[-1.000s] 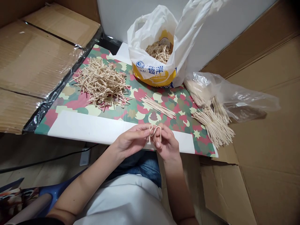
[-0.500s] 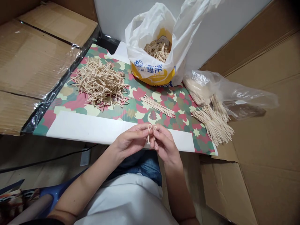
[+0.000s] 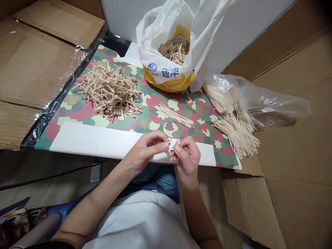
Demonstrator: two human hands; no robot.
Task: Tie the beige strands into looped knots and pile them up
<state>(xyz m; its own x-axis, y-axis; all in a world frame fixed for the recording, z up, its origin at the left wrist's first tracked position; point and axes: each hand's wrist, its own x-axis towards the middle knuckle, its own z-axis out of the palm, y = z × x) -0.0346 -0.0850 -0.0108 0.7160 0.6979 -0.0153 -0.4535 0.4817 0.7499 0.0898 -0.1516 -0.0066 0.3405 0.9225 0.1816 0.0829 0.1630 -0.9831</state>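
Note:
Near the table's front edge, my left hand (image 3: 153, 149) pinches a short, thin cream-coloured cord (image 3: 171, 148) between thumb and fingers. My right hand (image 3: 187, 154) grips the same piece from the other side. Between the fingertips the cord is bent into curves, though the fingers hide part of it. Just beyond my hands lies a row of straight cords (image 3: 174, 114). Farther left rises a large heap of knotted or looped cords (image 3: 109, 90).
A white plastic bag (image 3: 169, 77) holding more short pieces stands at the back. Tied bundles of cords (image 3: 238, 135) lie at the right, beside a clear plastic bag (image 3: 269, 98). Cardboard (image 3: 44, 58) flanks the patterned tabletop (image 3: 153, 129).
My right hand has shifted slightly right, away from the left. The cord, which stood as upright loops between my fingertips, now curves across the gap between them. The camera view shifted a little.

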